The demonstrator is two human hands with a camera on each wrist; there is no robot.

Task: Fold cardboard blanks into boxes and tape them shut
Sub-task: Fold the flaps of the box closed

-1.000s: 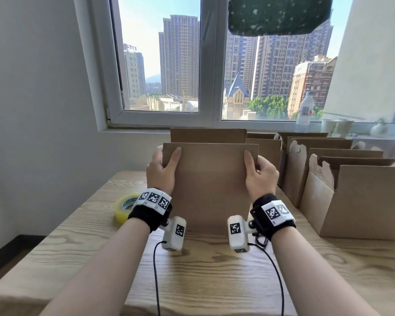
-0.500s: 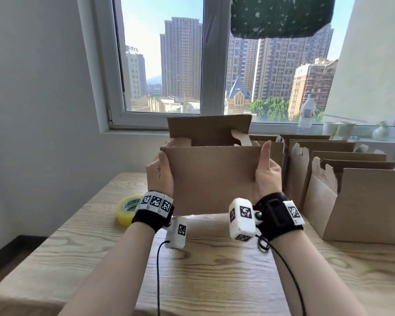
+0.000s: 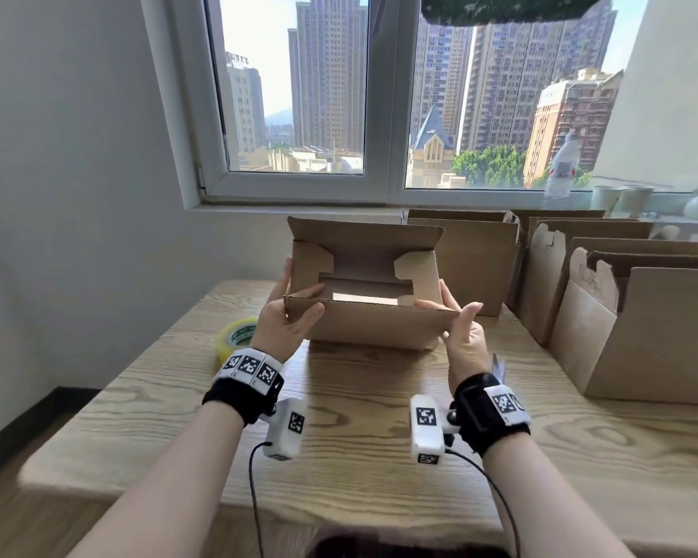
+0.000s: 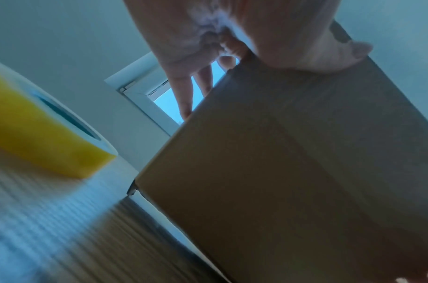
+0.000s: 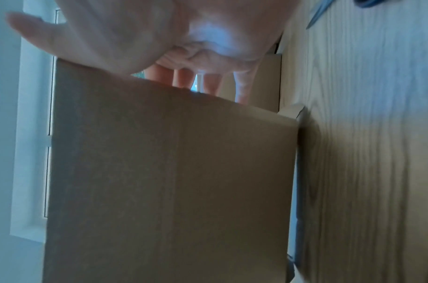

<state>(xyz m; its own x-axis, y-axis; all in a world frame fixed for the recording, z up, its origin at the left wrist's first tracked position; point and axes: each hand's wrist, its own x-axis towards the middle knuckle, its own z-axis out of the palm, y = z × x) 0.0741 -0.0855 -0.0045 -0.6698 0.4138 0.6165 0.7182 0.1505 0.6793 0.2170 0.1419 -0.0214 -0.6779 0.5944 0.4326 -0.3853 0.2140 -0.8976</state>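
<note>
A brown cardboard box (image 3: 371,328) stands pushed open into a rectangular tube at the middle of the wooden table (image 3: 379,436). Its top flaps are up and the tabletop shows through its bottom. My left hand (image 3: 287,316) grips the near left corner, thumb on the front panel and fingers along the left wall. My right hand (image 3: 460,336) presses straight fingers against the right wall, thumb lifted free. The left wrist view shows the left hand (image 4: 183,38) on the box (image 4: 280,172). The right wrist view shows the right hand (image 5: 159,38) at the edge of the box (image 5: 171,172).
A yellow tape roll (image 3: 236,336) lies on the table just left of my left hand, close in the left wrist view (image 4: 38,130). Several folded boxes (image 3: 661,324) stand in a row at the right and behind. A bottle (image 3: 561,167) and cups (image 3: 617,199) sit on the windowsill.
The flat blank I held upright has been pushed open into a box shape and lowered. Both hands slid from its upper edges to the near corners, and the head camera tilted down.
</note>
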